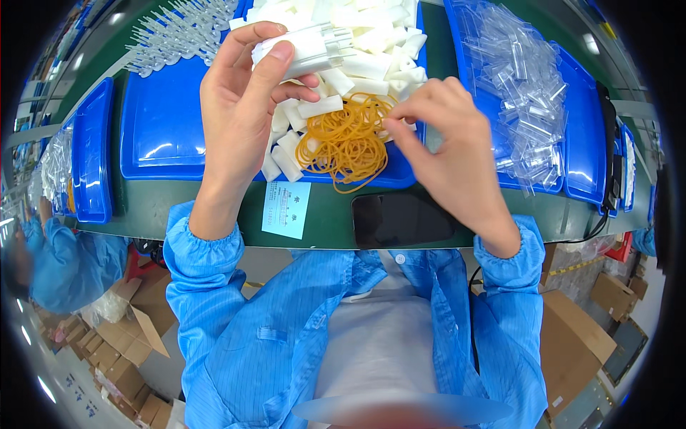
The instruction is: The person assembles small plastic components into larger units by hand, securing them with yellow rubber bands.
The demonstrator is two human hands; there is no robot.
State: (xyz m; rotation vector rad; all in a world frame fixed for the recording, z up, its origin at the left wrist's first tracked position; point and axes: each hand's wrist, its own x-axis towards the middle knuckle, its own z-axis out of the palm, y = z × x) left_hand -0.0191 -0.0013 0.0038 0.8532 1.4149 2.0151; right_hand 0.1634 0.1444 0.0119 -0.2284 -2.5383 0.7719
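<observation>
In my raised left hand (246, 93) is a bundle of white plastic pieces (306, 51), with thin pale stems pointing right; fingers and thumb close round its left end. My right hand (446, 132) is lower and to the right, thumb and forefinger pinched at the right edge of a heap of tan rubber bands (346, 139). A rubber band appears to be between those fingertips, though the exact grip is small to see. The heap lies over many short white tubes (368, 66) in a blue tray (404, 171).
White stemmed parts (179, 36) stand at the far left behind a blue tray (161, 121). Clear plastic sleeves (514, 86) fill a tray at right. A dark phone (400, 219) and printed paper slip (286, 209) lie on the green table's near edge. Another person's blue sleeve (78, 264) shows at left.
</observation>
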